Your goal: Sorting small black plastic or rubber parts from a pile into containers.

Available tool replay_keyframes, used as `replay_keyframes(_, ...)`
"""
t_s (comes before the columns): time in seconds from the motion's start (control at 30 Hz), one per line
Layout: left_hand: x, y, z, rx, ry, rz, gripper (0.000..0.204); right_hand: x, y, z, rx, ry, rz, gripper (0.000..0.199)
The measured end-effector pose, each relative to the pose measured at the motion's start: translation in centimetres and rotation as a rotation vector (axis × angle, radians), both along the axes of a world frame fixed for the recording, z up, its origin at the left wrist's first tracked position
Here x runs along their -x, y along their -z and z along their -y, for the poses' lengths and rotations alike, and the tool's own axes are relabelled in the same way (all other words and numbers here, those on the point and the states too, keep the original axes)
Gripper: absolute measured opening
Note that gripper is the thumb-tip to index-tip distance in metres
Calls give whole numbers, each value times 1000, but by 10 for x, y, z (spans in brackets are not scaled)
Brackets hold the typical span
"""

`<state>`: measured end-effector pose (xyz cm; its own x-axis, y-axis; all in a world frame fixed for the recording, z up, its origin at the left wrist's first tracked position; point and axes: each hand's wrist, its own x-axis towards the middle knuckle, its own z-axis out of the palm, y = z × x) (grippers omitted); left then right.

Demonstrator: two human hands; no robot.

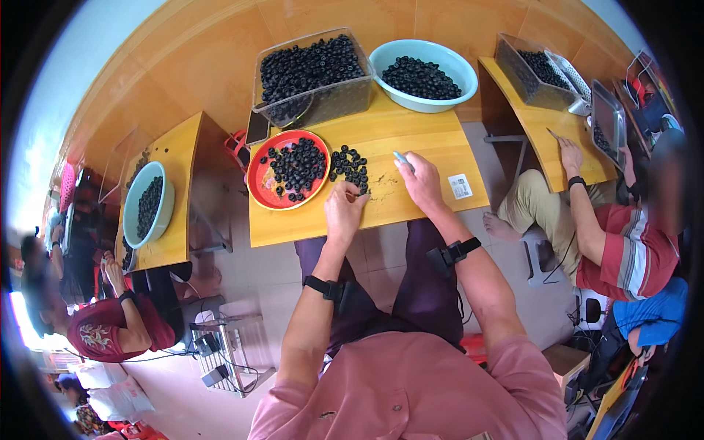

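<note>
My left hand (pixel 343 211) is closed in a pinch at the edge of a small pile of black, ring-like pieces (pixel 347 163) on the yellow table (pixel 433 205). A dark piece shows at its fingertips. My right hand (pixel 421 181) is closed around a slim, light blue pen-shaped tool (pixel 402 160), held above the tabletop to the right of the pile. Left of the pile sits a round red tray (pixel 258 176) with many more of the black pieces. Dark crumbs lie between my hands.
At the table's back stand a clear plastic bin (pixel 323 108) and a light blue basin (pixel 389 88), both full of black pieces. A white label (pixel 460 186) lies at right. People work at tables on both sides; another basin (pixel 166 213) stands on the left one.
</note>
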<state>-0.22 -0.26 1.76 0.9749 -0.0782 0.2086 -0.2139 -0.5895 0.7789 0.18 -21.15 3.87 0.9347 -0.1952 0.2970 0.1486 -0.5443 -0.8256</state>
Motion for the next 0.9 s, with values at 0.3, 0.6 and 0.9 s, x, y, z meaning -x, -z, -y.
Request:
replay_keyframes(0.3, -11, -3, 14, 169, 48, 9, 23, 5, 17, -4, 381, 66, 118, 20)
replay_keyframes(0.6, -13, 11, 16, 422, 36, 54, 23, 8, 16, -16, 532, 67, 206, 11)
replay_keyframes(0.9, -13, 12, 20, 536, 10, -33, 27, 15, 18, -24, 508, -13, 297, 11)
